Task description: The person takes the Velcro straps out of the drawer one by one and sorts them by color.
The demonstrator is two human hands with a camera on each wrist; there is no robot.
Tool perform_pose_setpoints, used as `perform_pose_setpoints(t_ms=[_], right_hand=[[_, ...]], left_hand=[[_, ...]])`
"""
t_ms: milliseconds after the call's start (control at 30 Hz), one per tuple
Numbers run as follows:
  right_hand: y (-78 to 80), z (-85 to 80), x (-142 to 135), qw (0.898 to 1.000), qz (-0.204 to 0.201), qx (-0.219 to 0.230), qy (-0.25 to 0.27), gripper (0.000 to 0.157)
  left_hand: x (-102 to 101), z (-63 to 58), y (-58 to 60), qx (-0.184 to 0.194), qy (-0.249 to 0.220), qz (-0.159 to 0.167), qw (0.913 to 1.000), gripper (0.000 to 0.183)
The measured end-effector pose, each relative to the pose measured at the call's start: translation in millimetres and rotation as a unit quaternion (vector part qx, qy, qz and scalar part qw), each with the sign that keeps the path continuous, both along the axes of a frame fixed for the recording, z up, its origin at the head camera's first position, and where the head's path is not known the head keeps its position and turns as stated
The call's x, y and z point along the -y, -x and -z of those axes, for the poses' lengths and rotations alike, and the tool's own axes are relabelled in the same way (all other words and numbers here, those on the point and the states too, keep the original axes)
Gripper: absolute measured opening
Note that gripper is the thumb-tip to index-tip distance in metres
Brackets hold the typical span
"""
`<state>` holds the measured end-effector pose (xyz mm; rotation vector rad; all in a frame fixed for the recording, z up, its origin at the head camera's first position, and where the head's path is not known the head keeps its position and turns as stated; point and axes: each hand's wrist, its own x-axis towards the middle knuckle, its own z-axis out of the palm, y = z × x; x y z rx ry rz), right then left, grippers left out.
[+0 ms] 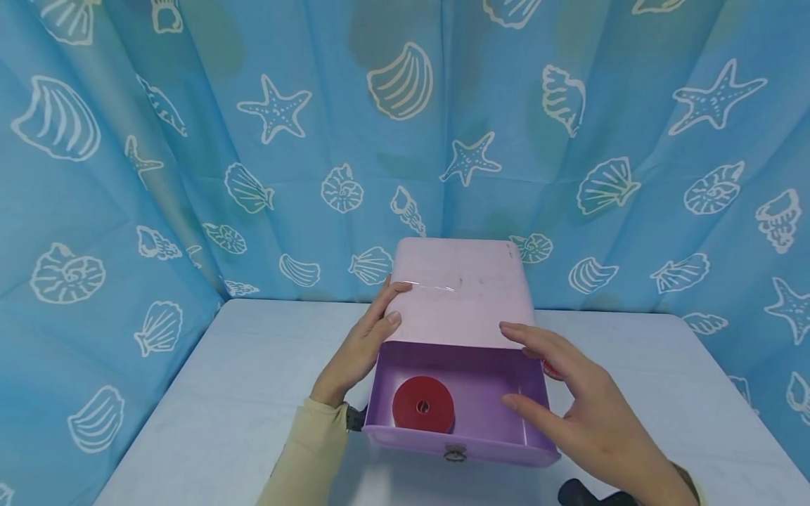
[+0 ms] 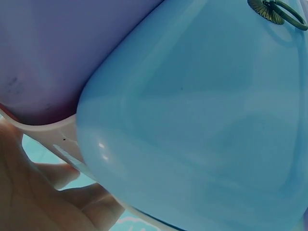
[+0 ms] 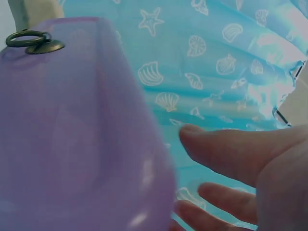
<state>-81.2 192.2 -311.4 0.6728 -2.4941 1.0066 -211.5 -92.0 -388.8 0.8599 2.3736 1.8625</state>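
Note:
A small cabinet with a pale pink top (image 1: 458, 295) stands on the table, its purple drawer (image 1: 487, 450) pulled out toward me. Inside the drawer, on the left, lies a red disc-shaped roll (image 1: 422, 405) with a small hole in its centre. My left hand (image 1: 357, 348) rests on the cabinet's left side, thumb and index finger reaching over the top's edge. At the drawer's right side is my right hand (image 1: 585, 400), thumb and fingers spread apart, holding nothing. The left wrist view shows a blue drawer front (image 2: 192, 106) close up.
A metal ring pull (image 1: 455, 453) sticks out from the purple drawer's front. Part of a red thing (image 1: 553, 370) shows behind my right hand. The white table (image 1: 240, 393) meets a blue seashell-print curtain (image 1: 443, 140) at the back and sides.

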Motion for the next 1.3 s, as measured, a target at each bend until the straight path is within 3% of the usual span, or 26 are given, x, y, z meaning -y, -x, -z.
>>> perform_pose_setpoints(t_ms=[267,733,967,1300], right_hand=[[4.3,-7.2,6.8,0.998,-0.056,-0.019,-0.02,0.075],[18.7,0.8,26.1,0.988,-0.141,0.033,-0.052,0.068],[23.2,3.4,32.6,0.982,-0.175,0.037,-0.061,0.063],[30.6,2.6,37.6,0.967,-0.227,0.057,-0.101,0.05]], left_hand=[[-0.5,0.6,0.4,0.002,0.002,-0.003,1.0,0.046],[0.0,1.0,-0.1,0.001,-0.001,-0.002,1.0,0.046],[-0.2,1.1,0.2,-0.001,0.003,-0.006,1.0,0.046],[-0.8,1.1,0.2,-0.003,0.009,-0.007,0.9999,0.046]])
